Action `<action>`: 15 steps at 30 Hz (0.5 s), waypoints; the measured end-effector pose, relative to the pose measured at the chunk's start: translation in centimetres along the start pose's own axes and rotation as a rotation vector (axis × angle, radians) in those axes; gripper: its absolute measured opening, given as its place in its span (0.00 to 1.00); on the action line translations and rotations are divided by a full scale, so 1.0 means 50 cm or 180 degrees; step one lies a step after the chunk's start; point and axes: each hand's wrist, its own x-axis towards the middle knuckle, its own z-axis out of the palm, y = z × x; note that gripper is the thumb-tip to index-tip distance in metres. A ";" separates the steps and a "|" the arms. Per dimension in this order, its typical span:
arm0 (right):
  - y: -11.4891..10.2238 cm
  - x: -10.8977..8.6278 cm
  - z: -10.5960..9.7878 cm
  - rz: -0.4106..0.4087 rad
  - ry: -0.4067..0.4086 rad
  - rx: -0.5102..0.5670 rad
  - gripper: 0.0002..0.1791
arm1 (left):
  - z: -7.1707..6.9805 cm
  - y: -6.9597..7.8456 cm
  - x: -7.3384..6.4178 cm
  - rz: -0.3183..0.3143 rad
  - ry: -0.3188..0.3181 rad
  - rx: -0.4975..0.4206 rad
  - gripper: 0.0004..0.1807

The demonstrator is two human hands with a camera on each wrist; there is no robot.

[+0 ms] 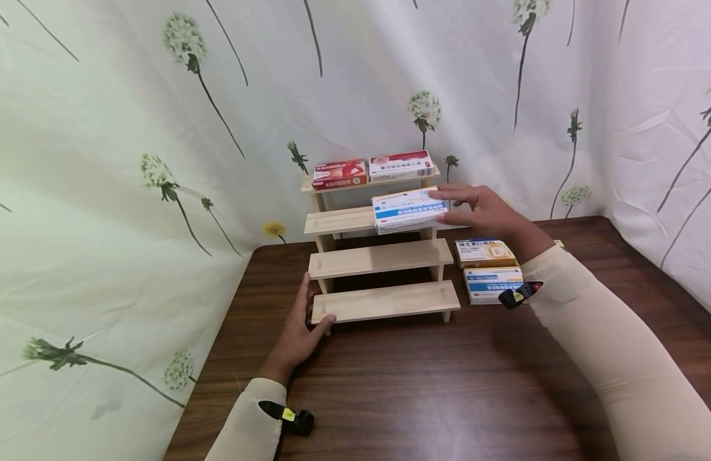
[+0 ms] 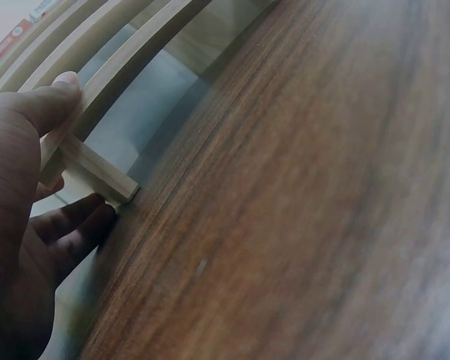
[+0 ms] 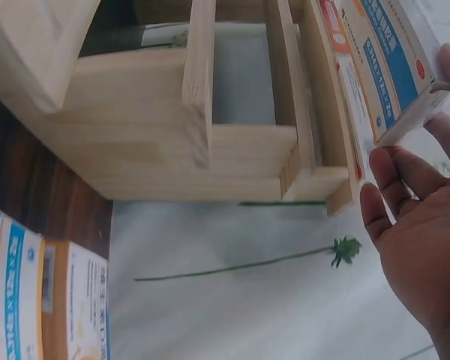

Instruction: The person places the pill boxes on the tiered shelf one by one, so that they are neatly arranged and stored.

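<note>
My right hand (image 1: pixel 493 214) pinches the right end of a white-and-blue medicine box (image 1: pixel 406 210) between thumb and fingers. In the head view the box overlaps the right part of the second-highest step; in the right wrist view the same medicine box (image 3: pixel 386 60) is tilted beside the rack's upper steps. At the front left corner of the stepped wooden rack (image 1: pixel 384 304), my left hand (image 1: pixel 297 336) holds the lowest step's end. Its thumb lies on the step's edge in the left wrist view, other fingers beside the leg. A red box (image 1: pixel 339 174) and a white-and-red box (image 1: pixel 401 165) occupy the top step.
Right of the rack, a white-and-orange box (image 1: pixel 484 253) and another white-and-blue box (image 1: pixel 492 286) lie on the dark wooden table (image 1: pixel 390 390), partly behind the right forearm. A white curtain with dandelion prints (image 1: pixel 343 96) hangs behind and at both sides.
</note>
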 end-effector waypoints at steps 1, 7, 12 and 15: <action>-0.002 0.005 0.004 -0.0007 -0.0016 -0.0012 0.30 | 0.000 -0.001 0.001 -0.0002 0.0000 -0.0011 0.60; -0.010 0.030 0.031 -0.0082 -0.0063 -0.0201 0.29 | 0.001 -0.004 0.002 0.0030 0.0013 -0.0034 0.59; -0.022 0.044 0.052 -0.0120 -0.0155 -0.0230 0.30 | 0.002 -0.001 0.001 0.0092 0.0001 -0.0090 0.59; -0.030 0.052 0.067 -0.0079 -0.0224 -0.0221 0.31 | 0.002 -0.001 0.002 0.0106 -0.0014 -0.0114 0.59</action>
